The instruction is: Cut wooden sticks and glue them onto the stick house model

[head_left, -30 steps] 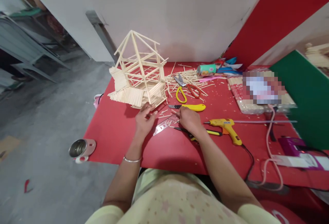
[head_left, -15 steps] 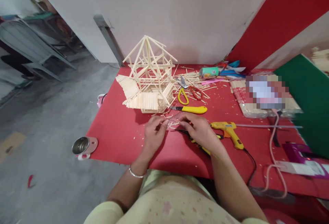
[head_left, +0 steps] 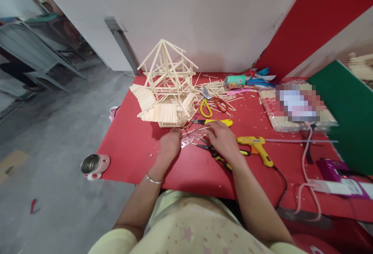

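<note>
A house frame of pale wooden sticks [head_left: 167, 79] with a pointed roof stands on the red table. My left hand [head_left: 171, 145] is closed at its near edge, fingertips pressed together; what they hold is hidden. My right hand [head_left: 223, 140] is closed, pinching the right end of a thin wooden stick [head_left: 199, 129] that slants toward my left hand. Beneath the stick lies a clear pinkish ruler [head_left: 186, 142] among wood scraps. Black-and-yellow pliers [head_left: 214, 153] lie partly under my right hand. Just beyond it rests a yellow utility knife [head_left: 227, 122], partly covered by my fingers.
Yellow-and-red-handled scissors [head_left: 206, 108] lie on loose sticks [head_left: 217, 88]. A yellow glue gun [head_left: 258, 145] sits right, its cord running to the front edge. A pink mug [head_left: 103, 163] stands at the left corner. Bundled sticks [head_left: 271, 110] and a green board [head_left: 344, 110] are far right.
My hands have moved apart, off the ruler, which now lies on the table. My left hand has shifted toward the stick house, and a thin stick shows at my right fingertips.
</note>
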`<state>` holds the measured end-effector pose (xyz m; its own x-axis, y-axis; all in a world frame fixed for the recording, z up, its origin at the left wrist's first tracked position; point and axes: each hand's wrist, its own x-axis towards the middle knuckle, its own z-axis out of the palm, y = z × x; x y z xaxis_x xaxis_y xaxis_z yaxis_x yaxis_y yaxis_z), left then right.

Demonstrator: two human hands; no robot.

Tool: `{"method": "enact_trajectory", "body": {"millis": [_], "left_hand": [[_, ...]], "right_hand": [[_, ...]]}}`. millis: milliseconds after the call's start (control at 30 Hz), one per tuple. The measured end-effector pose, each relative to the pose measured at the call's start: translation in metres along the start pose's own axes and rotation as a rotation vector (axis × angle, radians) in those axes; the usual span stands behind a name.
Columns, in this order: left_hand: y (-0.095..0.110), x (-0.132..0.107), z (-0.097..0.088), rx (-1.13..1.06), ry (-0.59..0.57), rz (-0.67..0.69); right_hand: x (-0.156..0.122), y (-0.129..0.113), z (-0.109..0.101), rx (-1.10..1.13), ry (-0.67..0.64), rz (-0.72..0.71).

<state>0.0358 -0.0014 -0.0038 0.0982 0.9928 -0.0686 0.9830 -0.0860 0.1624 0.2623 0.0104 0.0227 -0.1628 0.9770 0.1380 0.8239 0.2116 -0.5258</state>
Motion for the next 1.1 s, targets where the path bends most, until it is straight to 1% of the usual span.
{"method": "enact_trajectory", "body": {"millis": [67, 167, 267, 333, 367, 400, 433, 500, 567, 633, 700, 833, 967, 1100], "left_hand": [[0.0, -0.005, 0.003, -0.03, 0.045, -0.001], [-0.005, -0.02, 0.001, -0.22, 0.127, 0.047], [-0.011, -0.033, -0.009, -0.451, 0.14, 0.164], [-0.012, -0.038, -0.017, -0.579, 0.155, 0.229], [-0.012, -0.039, -0.022, -0.653, 0.164, 0.237], [-0.01, -0.039, -0.025, -0.748, 0.173, 0.218], [-0.007, -0.039, -0.028, -0.875, 0.183, 0.171], [0.001, -0.039, -0.032, -1.206, 0.186, 0.019], [0.008, -0.038, -0.032, -1.545, 0.16, -0.143], [0.014, -0.036, -0.03, -1.765, 0.113, -0.245], [0.015, -0.031, -0.03, -1.866, 0.07, -0.305], [0.013, -0.017, -0.037, -1.967, 0.003, -0.41], [0.015, -0.004, -0.048, -2.009, -0.022, -0.433], [0.021, 0.003, -0.052, -2.033, -0.033, -0.452]], "right_hand": [[-0.009, -0.001, 0.003, 0.087, -0.019, -0.02], [-0.019, -0.005, 0.008, 0.226, -0.038, -0.047], [-0.021, -0.013, 0.008, 0.345, -0.11, -0.12], [-0.022, -0.019, 0.004, 0.352, -0.159, -0.157], [-0.022, -0.022, 0.002, 0.331, -0.175, -0.164], [-0.023, -0.025, 0.0, 0.305, -0.192, -0.162], [-0.024, -0.028, -0.002, 0.292, -0.212, -0.15], [-0.025, -0.034, -0.004, 0.356, -0.254, -0.094], [-0.026, -0.043, -0.002, 0.546, -0.245, 0.0], [-0.023, -0.053, 0.002, 0.754, -0.178, 0.086], [-0.016, -0.065, 0.007, 0.892, -0.11, 0.122], [0.003, -0.085, 0.019, 1.032, -0.059, 0.151], [0.016, -0.095, 0.027, 1.081, -0.011, 0.192], [0.019, -0.102, 0.029, 1.102, -0.019, 0.2]]}}
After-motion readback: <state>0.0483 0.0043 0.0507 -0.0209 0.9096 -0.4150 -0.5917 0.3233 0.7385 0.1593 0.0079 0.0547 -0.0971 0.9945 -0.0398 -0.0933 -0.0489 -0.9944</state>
